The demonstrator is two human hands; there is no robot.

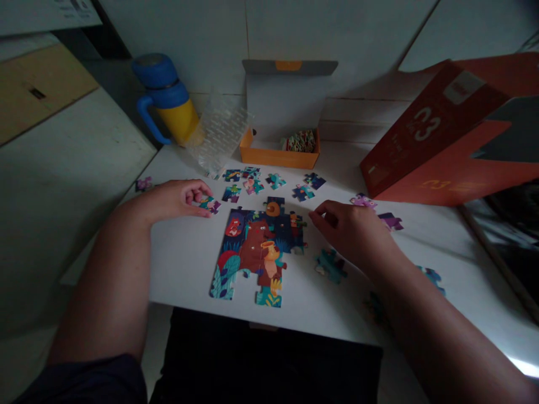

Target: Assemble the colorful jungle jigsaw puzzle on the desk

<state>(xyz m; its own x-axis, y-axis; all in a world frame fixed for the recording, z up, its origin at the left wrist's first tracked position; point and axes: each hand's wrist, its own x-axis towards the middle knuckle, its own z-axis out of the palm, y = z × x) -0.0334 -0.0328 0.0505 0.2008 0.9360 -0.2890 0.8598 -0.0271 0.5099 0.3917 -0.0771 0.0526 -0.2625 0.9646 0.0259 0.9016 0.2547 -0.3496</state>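
Observation:
A partly joined jigsaw (256, 247) with a brown bear picture lies on the white table (189, 264). My left hand (177, 197) rests to its upper left, fingers curled on a loose piece (209, 205). My right hand (349, 227) lies at the jigsaw's right edge, fingers curled and pressed together near its top right corner; what they hold, if anything, is hidden. Several loose pieces (252, 182) lie beyond the jigsaw, and others such as a teal piece (331, 265) lie by my right wrist.
An open orange box (278, 156) with a bag of pieces stands at the back. A blue and yellow bottle (168, 101) and a clear plastic tray (221, 134) are back left. A red carton (433, 129) leans at the right. The table edge runs close to my body.

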